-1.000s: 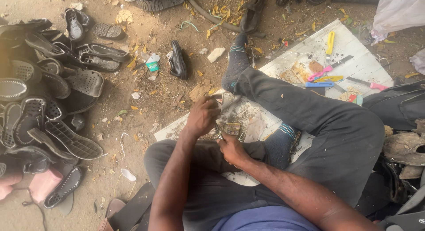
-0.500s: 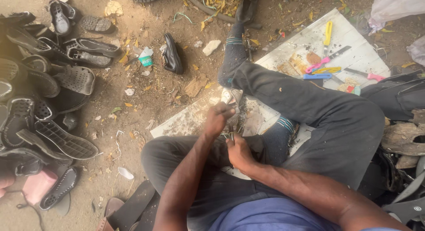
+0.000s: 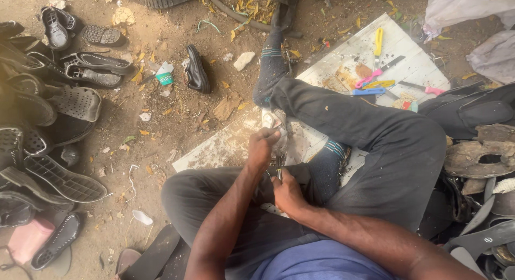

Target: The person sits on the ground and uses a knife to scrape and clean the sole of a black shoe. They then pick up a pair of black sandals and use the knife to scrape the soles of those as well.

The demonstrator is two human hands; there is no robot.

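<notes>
L hand point(image 3: 263, 147): fingers curled shut on pale whitish shoe piece point(image 3: 280, 131), held over lap.
R hand point(image 3: 287, 191): closed round small metal tool point(image 3: 279, 173), tip up, just near-side of L hand.
Shoe piece: centre frame, above worn white wooden board point(image 3: 225, 147), between the person's knees.
Board far right: yellow-handled knife point(image 3: 378, 42), pink-handled tool point(image 3: 367, 78), blue-handled tool point(image 3: 367, 91).
Left: pile of dark shoe soles & sandals point(image 3: 48, 113) on dirt; lone black shoe point(image 3: 196, 70) far-centre.
</notes>
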